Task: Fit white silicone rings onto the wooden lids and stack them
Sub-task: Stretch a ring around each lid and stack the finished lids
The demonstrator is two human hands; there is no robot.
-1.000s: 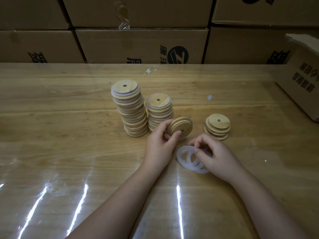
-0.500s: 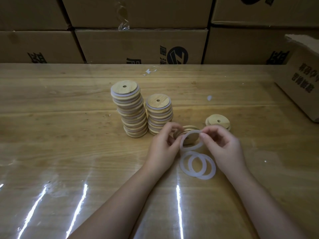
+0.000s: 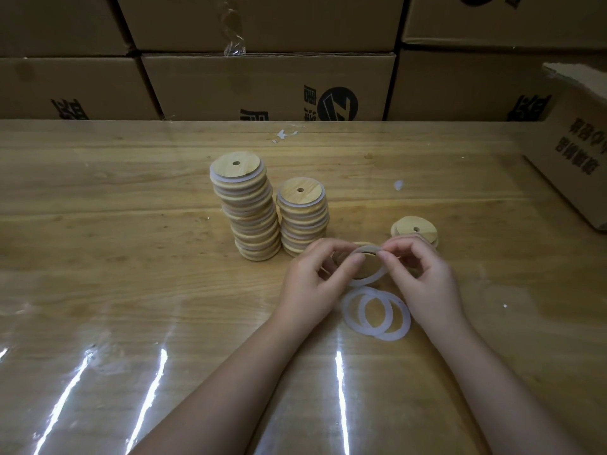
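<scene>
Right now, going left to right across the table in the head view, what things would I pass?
Tall stack of ringed lids → shorter stack of ringed lids → two loose white rings → small pile of lids → cardboard box at the table's right edge.

The person is working with bare arms: the left forearm point(image 3: 230, 372) and the right forearm point(image 3: 489, 372) are showing uncovered to the picture's edge. The left grip point(image 3: 315, 285) and the right grip point(image 3: 427, 284) are showing short nails.
</scene>
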